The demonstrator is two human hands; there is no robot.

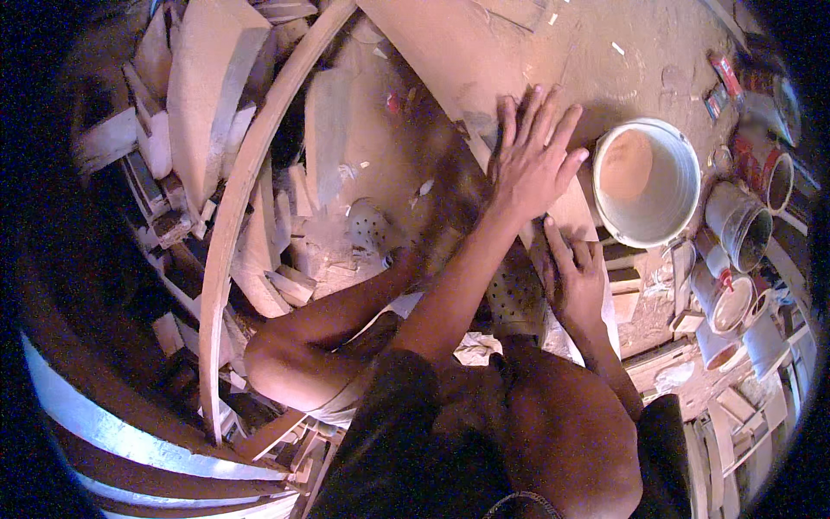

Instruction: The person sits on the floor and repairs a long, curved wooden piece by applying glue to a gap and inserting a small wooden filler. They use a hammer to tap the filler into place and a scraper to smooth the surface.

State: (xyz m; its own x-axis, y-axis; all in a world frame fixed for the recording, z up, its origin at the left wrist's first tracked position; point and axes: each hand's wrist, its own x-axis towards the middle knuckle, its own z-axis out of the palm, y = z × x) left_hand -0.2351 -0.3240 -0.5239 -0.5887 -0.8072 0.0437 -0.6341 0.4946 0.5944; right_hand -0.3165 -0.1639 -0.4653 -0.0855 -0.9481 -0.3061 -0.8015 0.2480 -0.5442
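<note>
A long, wide wooden board [441,65] runs from the top middle down toward my lap, between my bent legs. My left hand [538,156] lies palm down on it, fingers spread. Closer to me, my right hand [575,275] rests on the board's narrower near part, its fingers stretched forward and somewhat apart. Neither hand shows a tool in it. The board's near end is partly hidden by my right hand and leg. Just right of my left hand stands a pale round bucket [686,177], with light reddish-brown matter visible inside.
A long curved wooden strip [259,177] arcs along the left. Beyond it lie piled wood pieces [207,95]. Several used cans [735,221] crowd the right side, above slatted wood [735,411]. My feet wear perforated clogs [512,298]. Small scraps dot the dusty floor.
</note>
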